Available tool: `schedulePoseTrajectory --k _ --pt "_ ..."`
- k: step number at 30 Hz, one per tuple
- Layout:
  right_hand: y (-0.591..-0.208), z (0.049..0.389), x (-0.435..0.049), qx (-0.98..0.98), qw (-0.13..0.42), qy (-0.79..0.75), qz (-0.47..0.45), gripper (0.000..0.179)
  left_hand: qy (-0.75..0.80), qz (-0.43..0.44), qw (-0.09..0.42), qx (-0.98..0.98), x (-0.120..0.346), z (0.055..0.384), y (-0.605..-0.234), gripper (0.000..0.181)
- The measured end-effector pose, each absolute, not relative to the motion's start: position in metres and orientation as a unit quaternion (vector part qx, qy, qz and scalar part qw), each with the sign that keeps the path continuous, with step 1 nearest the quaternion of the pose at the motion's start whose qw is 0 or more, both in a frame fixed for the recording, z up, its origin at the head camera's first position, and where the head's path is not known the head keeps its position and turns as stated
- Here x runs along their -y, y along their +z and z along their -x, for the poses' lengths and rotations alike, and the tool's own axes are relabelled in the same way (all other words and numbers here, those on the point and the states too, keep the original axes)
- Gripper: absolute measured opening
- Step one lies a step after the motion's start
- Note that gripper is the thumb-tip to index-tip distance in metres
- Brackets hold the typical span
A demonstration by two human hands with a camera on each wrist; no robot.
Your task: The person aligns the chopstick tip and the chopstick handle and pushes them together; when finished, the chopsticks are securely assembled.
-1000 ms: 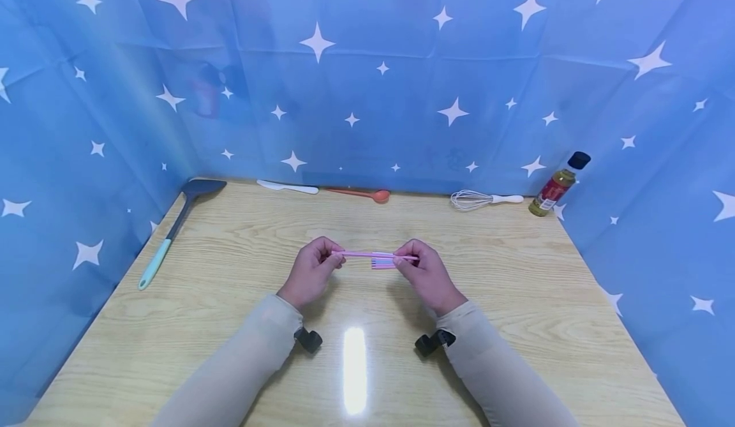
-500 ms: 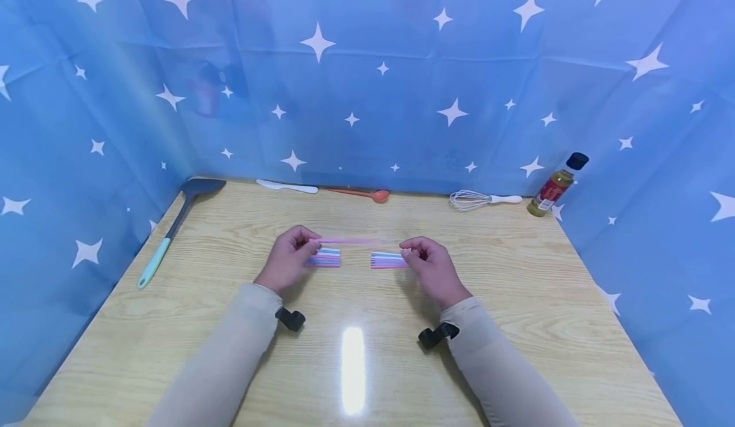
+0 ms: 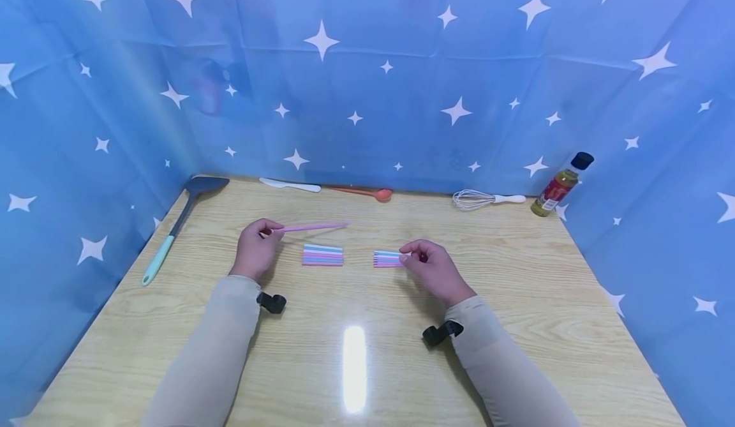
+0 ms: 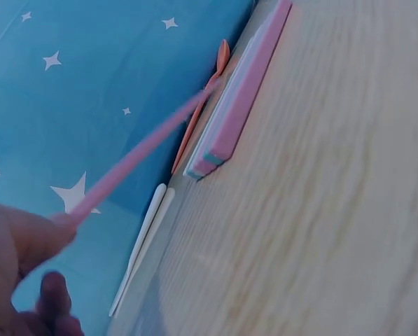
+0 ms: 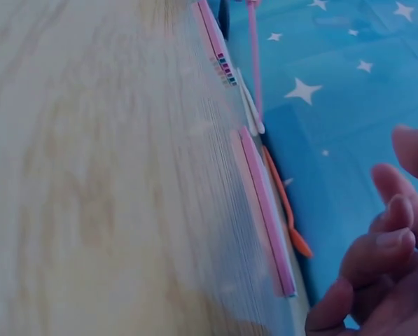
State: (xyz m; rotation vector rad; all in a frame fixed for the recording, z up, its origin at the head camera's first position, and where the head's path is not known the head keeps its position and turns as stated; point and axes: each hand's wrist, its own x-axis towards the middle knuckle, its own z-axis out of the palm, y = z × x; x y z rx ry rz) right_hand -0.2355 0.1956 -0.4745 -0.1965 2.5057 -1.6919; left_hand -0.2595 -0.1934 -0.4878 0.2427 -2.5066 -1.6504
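My left hand (image 3: 256,248) pinches one end of a thin pink stick (image 3: 316,227) between thumb and fingers. Held above the table, the stick points right and looks blurred in the left wrist view. Below it lies a row of pastel sticks (image 3: 323,255), side by side in pink, blue, white and purple. A second, similar row (image 3: 387,259) has dark left ends; its right part is hidden by my right hand (image 3: 433,270). In the right wrist view the fingers (image 5: 377,259) of that hand are loosely bent, with nothing between them.
Along the back edge lie a white knife (image 3: 289,186), an orange spoon (image 3: 367,193) and a whisk (image 3: 485,200). An oil bottle (image 3: 559,187) stands at the back right. A dark turner with a mint handle (image 3: 157,261) lies at the left. Starry blue cloth (image 3: 367,76) walls the table.
Both hands held the pink stick a second ago. The right hand has let go and stays near the right row. The left hand has carried the stick left and back, uncovering the left row.
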Motion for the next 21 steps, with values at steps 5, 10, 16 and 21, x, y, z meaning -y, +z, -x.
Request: schedulePoseTrajectory --k 5,10,16,21 --pt "-0.473 0.236 -0.198 -0.836 0.075 -0.538 0.071 0.022 -0.489 -0.11 0.041 0.865 0.195 0.258 -0.488 0.024" --pt "-0.47 0.237 -0.201 -0.867 0.099 -0.483 0.075 0.025 -0.426 -0.132 0.011 0.895 0.197 0.256 -0.487 0.023" --pt "-0.471 0.239 -0.207 -0.893 0.129 -0.422 0.082 0.028 -0.408 -0.145 -0.004 0.901 0.198 0.253 -0.483 0.02" --pt "-0.471 0.237 -0.208 -0.897 0.153 -0.405 0.091 0.032 -0.393 -0.157 -0.007 0.906 0.199 0.254 -0.484 0.02"
